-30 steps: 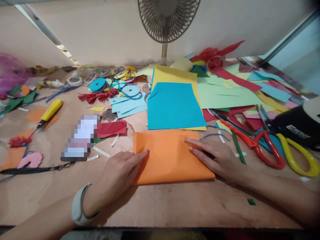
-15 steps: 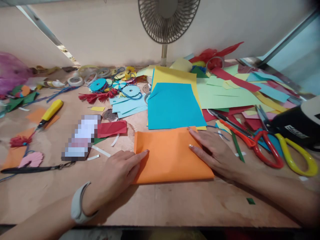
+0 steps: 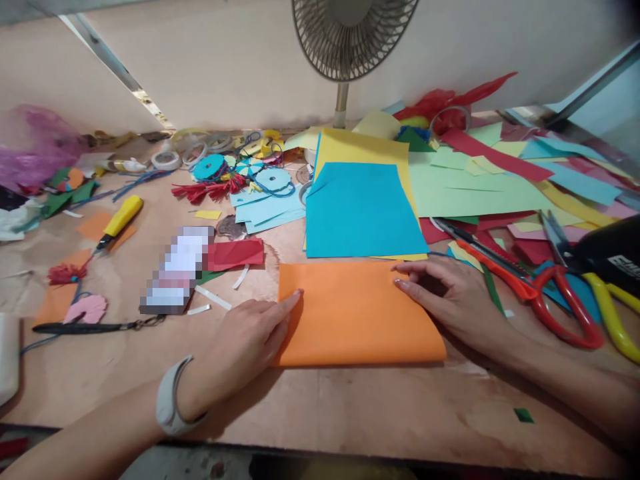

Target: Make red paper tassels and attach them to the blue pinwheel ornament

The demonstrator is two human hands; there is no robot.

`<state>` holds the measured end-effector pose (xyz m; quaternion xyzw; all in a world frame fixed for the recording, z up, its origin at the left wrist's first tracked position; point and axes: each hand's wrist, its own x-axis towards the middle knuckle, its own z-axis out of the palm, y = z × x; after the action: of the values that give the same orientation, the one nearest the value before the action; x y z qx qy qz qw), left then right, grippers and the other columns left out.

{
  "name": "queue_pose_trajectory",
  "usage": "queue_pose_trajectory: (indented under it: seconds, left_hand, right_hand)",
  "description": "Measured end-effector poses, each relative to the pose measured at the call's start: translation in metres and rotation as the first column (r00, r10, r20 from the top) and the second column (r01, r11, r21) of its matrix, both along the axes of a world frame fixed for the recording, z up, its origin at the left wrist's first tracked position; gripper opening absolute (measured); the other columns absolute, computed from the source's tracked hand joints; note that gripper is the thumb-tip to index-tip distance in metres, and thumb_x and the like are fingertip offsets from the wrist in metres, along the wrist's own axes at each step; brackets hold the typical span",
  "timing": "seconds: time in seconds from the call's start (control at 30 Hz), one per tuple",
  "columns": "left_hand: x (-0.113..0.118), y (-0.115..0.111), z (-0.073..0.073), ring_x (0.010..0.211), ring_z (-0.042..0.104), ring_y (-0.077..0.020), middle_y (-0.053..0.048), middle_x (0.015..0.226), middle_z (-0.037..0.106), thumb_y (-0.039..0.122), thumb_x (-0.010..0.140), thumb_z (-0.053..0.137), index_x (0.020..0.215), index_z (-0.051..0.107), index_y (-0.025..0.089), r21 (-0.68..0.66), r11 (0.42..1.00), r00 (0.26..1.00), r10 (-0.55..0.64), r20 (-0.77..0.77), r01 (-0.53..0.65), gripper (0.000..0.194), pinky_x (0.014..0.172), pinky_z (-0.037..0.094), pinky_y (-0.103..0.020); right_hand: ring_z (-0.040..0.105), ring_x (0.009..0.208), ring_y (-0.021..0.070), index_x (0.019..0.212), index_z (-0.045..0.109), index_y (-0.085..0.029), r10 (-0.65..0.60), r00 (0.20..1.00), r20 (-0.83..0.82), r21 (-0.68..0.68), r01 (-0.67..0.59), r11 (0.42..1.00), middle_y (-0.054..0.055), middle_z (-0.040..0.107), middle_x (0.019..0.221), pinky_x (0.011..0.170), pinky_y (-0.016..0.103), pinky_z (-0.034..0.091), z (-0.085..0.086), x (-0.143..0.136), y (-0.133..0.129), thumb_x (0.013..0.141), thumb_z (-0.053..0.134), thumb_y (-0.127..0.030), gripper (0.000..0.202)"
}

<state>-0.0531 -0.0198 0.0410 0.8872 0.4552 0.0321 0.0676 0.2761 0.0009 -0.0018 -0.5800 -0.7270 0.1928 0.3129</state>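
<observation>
A folded sheet of orange paper (image 3: 345,317) lies before me, its folded edge toward me. My left hand (image 3: 250,330) rests at its left side, index finger stretched out and pressing on the sheet, the other fingers curled below. At the far right corner, my right hand (image 3: 450,303) has thumb and index finger close together on the paper's edge. The right end of the fold bulges slightly. Just beyond the orange sheet lies a blue sheet (image 3: 365,210) on top of a yellow sheet (image 3: 365,143).
To the right are a red-handled pair of scissors (image 3: 570,307), a yellow-handled pair (image 3: 615,313) and an orange cutter (image 3: 500,267). A phone (image 3: 180,267) and a yellow cutter (image 3: 123,219) lie left. Paper scraps surround them; a fan (image 3: 355,40) stands behind.
The orange paper now lies squarer, its far edge straighter. My right thumb and index finger have drawn closer together at its corner. The whole view has shifted slightly.
</observation>
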Motion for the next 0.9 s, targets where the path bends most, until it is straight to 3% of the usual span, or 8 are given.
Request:
queue_pose_trajectory:
  seconds: [0.27,0.47,0.9]
  left_hand:
    - [-0.003,0.0016,-0.0053,0.073,0.072,-0.0198,-0.005,0.088,0.077,0.028,0.108,0.035,0.137,0.057,0.017,0.004,1.0,1.0,-0.017,0.0,0.017,0.038,0.064,0.05,-0.028]
    - [-0.0019,0.0034,-0.0001,0.065,0.069,-0.0176,-0.002,0.079,0.076,0.031,0.107,0.039,0.119,0.065,0.022,-0.003,1.0,1.0,0.024,-0.019,-0.024,0.03,0.059,0.047,-0.027]
    - [-0.0032,0.0061,-0.0042,0.063,0.071,-0.0174,-0.002,0.082,0.077,0.033,0.109,0.033,0.127,0.061,0.018,0.037,0.999,1.0,-0.007,-0.024,0.008,0.037,0.055,0.047,-0.027]
  right_hand:
    - [0.066,0.09,0.0282,0.117,0.067,-0.024,-0.054,0.995,0.086,0.065,0.049,0.997,0.004,0.073,0.087,0.081,0.045,0.047,-0.0035,0.0001,-0.0007,0.091,0.065,-0.038,0.029]
    - [0.066,0.089,0.027,0.118,0.066,-0.024,-0.06,0.994,0.086,0.043,0.057,0.997,0.003,0.073,0.088,0.08,0.043,0.048,-0.0023,-0.0004,0.0,0.092,0.064,-0.037,0.03]
    - [0.065,0.089,0.026,0.119,0.066,-0.023,-0.035,0.992,0.124,0.039,0.03,0.999,0.003,0.072,0.088,0.081,0.042,0.046,-0.0018,0.0,0.0016,0.094,0.063,-0.036,0.029]
